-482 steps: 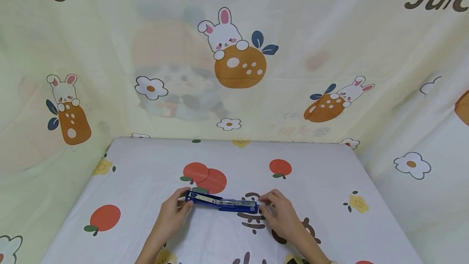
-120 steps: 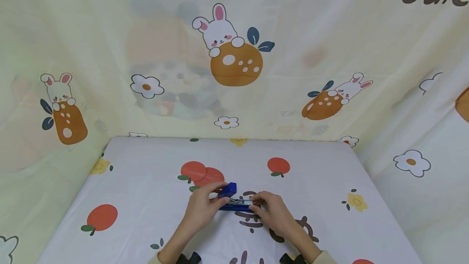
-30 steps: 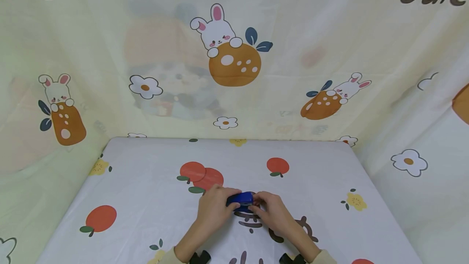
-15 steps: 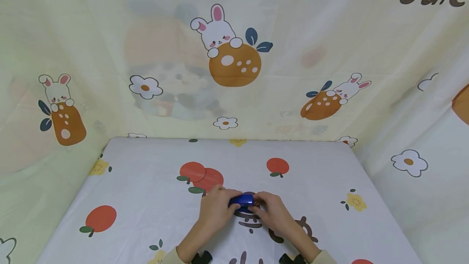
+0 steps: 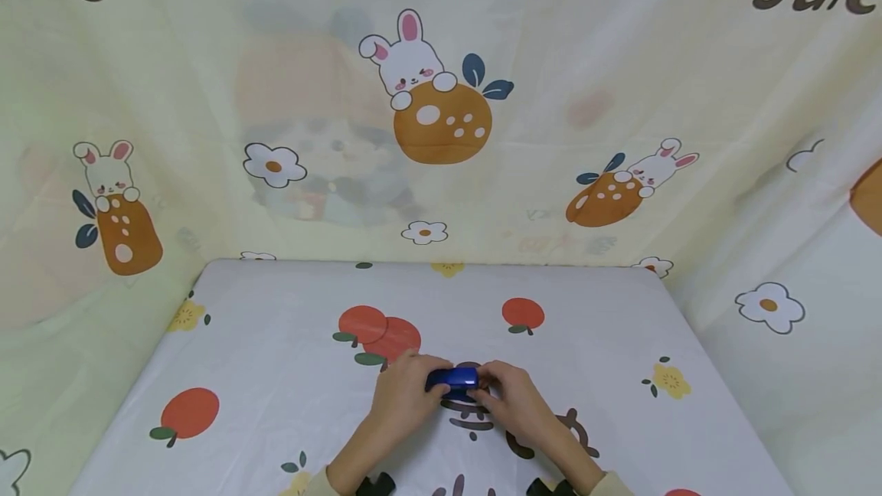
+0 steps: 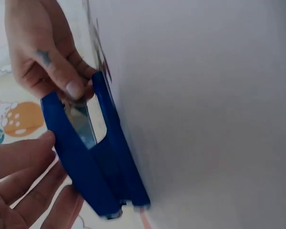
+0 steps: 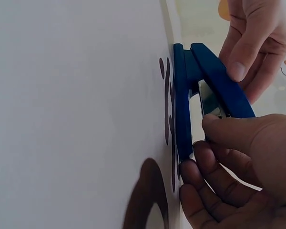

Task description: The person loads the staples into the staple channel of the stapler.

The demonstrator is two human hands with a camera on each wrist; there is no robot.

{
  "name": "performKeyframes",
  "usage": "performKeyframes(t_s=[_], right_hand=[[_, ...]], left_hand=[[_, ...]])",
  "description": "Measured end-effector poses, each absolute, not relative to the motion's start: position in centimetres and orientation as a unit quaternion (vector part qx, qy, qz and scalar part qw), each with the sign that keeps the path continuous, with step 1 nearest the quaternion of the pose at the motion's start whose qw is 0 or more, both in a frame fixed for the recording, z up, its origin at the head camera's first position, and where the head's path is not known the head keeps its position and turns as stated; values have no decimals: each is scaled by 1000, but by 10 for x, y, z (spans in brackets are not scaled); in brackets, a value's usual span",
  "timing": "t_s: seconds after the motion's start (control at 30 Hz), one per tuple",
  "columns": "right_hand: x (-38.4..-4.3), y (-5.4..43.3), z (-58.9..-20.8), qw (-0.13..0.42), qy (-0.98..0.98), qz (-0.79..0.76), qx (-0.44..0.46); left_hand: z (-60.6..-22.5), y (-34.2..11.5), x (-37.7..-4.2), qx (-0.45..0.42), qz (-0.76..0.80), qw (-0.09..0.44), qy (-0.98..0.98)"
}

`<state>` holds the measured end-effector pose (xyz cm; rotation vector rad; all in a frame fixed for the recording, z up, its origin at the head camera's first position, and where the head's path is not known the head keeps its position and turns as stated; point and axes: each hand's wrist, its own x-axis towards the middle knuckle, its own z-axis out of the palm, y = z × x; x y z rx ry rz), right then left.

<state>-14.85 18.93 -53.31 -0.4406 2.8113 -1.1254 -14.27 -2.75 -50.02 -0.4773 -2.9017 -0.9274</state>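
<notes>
A blue stapler (image 5: 460,378) stands on the cloth-covered table between both hands, its top folded over its base. Left hand (image 5: 409,395) grips the top from the left, thumb on the near side and fingers on the far side. In the right wrist view a gap shows between the stapler's base and its metal staple channel (image 7: 209,101). Right hand (image 5: 513,402) pinches the front end of that channel between thumb (image 7: 229,131) and index finger, with its other fingers curled near the base's tip. The pinching fingertips partly hide the channel's end.
A white tablecloth (image 5: 289,358) printed with fruit and flowers covers the table. Patterned curtains (image 5: 331,83) hang along the back and both sides. Dark wrist-worn pieces (image 5: 375,484) show near the sleeves at the bottom edge.
The stapler lay unfolded with its top swung back; the left hand has since brought the top over to the right and down. Over the last second the hands have barely moved.
</notes>
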Motion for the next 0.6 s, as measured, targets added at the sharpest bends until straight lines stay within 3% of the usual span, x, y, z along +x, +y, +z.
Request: performKeyframes(t_s=[0.3, 0.6], right_hand=[[-143, 195, -525, 52, 914, -372, -152], [-136, 218, -515, 18, 940, -312, -136]], left_hand=[[-499, -58, -142, -157, -499, -23, -852], [-488, -99, -126, -131, -422, 32, -896]])
